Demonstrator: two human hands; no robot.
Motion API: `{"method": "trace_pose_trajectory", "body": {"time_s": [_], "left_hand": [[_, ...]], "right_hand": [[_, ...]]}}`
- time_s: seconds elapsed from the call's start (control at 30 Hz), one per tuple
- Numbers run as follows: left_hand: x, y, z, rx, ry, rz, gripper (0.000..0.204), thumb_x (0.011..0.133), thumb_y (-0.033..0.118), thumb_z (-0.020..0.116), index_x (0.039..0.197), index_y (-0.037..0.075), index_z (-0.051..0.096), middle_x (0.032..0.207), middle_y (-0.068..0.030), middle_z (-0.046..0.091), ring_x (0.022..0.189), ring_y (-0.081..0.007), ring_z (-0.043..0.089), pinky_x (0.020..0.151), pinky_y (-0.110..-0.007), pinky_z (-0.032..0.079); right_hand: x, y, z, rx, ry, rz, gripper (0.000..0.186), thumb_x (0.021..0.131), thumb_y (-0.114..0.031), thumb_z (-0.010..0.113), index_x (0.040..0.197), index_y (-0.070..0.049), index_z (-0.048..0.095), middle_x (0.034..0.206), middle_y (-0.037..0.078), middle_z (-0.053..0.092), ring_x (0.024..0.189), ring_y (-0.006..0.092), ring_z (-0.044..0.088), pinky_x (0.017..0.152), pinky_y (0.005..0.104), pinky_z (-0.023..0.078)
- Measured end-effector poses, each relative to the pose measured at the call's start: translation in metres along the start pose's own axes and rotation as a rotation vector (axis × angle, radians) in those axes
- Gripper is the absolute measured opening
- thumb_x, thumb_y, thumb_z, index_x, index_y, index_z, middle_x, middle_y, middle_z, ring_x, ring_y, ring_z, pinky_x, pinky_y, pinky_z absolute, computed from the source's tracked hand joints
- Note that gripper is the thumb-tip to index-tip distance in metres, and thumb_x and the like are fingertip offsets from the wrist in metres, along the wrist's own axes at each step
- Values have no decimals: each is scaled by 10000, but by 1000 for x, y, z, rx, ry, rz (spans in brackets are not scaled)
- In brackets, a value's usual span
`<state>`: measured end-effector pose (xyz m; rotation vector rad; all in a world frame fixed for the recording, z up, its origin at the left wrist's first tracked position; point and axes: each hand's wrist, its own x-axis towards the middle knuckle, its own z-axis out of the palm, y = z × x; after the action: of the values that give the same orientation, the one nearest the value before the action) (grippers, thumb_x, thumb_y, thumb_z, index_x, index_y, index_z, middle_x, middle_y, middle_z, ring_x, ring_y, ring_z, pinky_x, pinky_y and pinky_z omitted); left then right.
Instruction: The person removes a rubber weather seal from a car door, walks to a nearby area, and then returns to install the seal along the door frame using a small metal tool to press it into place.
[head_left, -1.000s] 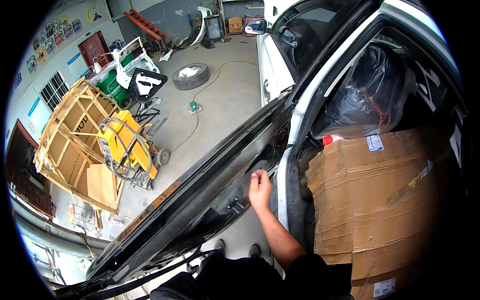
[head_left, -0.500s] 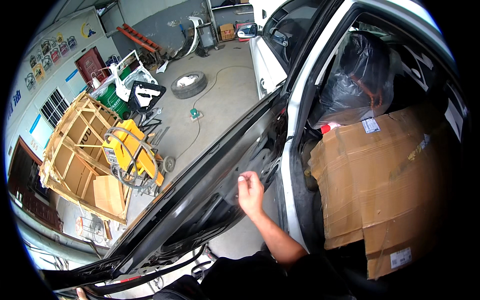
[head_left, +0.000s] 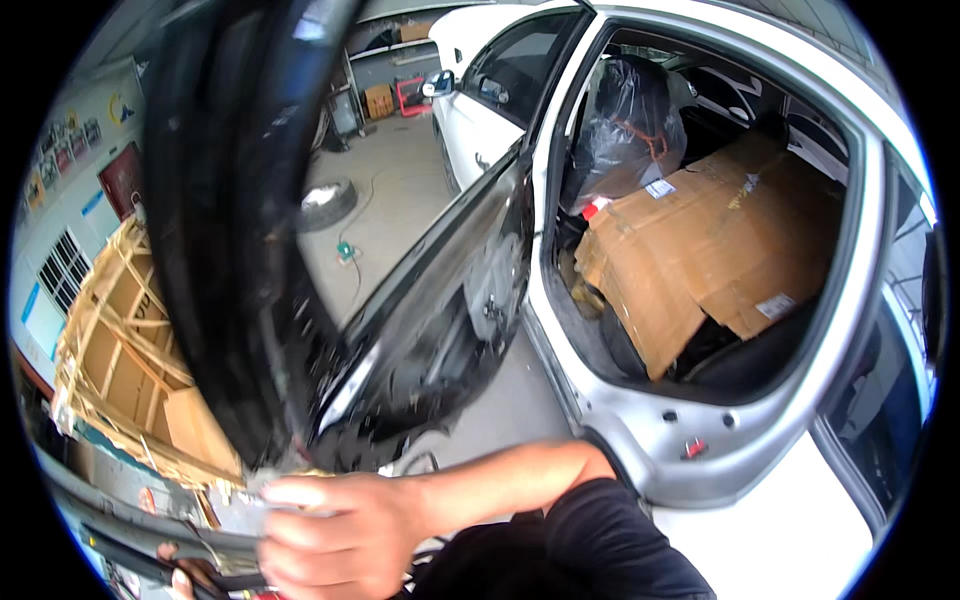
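Observation:
Low at the left, my right hand (head_left: 335,535) reaches across with its fingers curled, blurred by motion; whatever they close on is hidden. Past it stands the open rear car door (head_left: 430,320), its bare inner side dark and partly covered with film. A broad black curved frame (head_left: 235,240), smeared and very near, rises from the door's free end. My left hand (head_left: 178,575) shows only in part at the lower left edge, its fingers around a long black strip (head_left: 125,558).
The white car's (head_left: 780,420) rear opening holds flattened cardboard (head_left: 720,240) and a seat wrapped in clear plastic (head_left: 625,130). A wooden crate (head_left: 120,350) stands at left. A tire (head_left: 328,203) and a green box with a cable (head_left: 346,252) lie on the floor.
My right hand has moved from beside the door's inner panel to the lower left, fingers curled. My view has shifted; the black frame now looms over the left side, covering the yellow machine.

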<state>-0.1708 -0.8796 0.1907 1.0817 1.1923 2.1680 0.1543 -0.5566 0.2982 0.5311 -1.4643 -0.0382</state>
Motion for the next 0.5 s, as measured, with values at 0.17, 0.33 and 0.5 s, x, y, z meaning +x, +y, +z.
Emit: {"method": "trace_pose_trajectory", "body": {"time_s": [0.17,0.33,0.5], "left_hand": [[-3,18,69,234,416,-42,433,847,330,604,1139,16,545,589,20,429,581,-84,410,629,-206,363],[-20,-7,24,259,295,-102,435,814,290,663,1105,-9,542,640,-3,480,480,-89,423,446,-224,320],[-46,-23,23,249,351,-139,358,816,204,640,1083,-16,548,699,-13,501,520,-81,445,467,-226,339]], "right_hand": [[-10,5,89,-614,-1017,159,251,737,-194,572,811,25,671,851,148,658,905,306,602,1073,494,361],[18,-6,74,-667,-1222,212,218,685,-227,604,667,-37,708,635,74,615,797,247,559,886,342,380],[16,-20,52,-659,-1057,160,200,715,-245,636,607,-77,638,601,29,531,720,197,506,761,304,368]]}}
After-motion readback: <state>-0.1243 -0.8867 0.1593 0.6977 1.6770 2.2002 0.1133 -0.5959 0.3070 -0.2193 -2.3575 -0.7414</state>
